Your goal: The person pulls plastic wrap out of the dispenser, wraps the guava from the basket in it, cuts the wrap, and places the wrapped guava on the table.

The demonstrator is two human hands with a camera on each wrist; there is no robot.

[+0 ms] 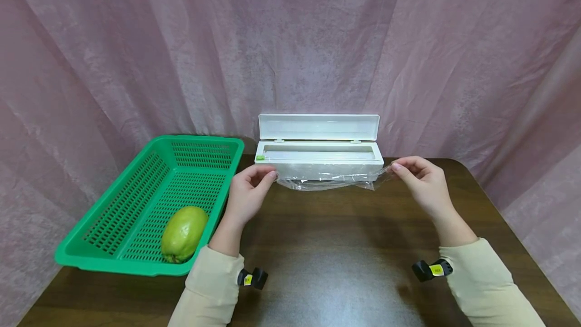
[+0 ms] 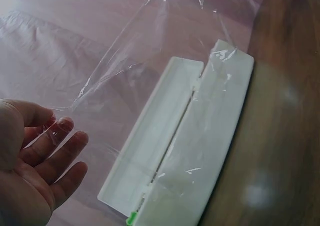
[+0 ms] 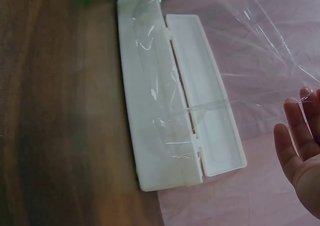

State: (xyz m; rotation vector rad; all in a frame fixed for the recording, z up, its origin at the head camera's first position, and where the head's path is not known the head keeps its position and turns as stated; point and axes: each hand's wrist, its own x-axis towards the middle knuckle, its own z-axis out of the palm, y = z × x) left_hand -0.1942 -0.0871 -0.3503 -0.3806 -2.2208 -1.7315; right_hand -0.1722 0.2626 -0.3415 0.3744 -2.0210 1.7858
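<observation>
Clear film [image 1: 313,184] spans both hands near the tabletop's [image 1: 327,256] far edge, sagging in front of the box [image 1: 319,157]. Left hand [image 1: 248,191] pinches one end between thumb and fingertips; right hand [image 1: 424,185] likewise at the other. Box lid [image 1: 319,126] stands open. Cannot tell whether film is cut free. Basket [image 1: 127,267] along left edge, fruit [image 1: 183,233] in its near right corner. Risks, as judged: slack film may fold and cling to itself if hands close; uneven pull may tear it; light pinch may slip.
</observation>
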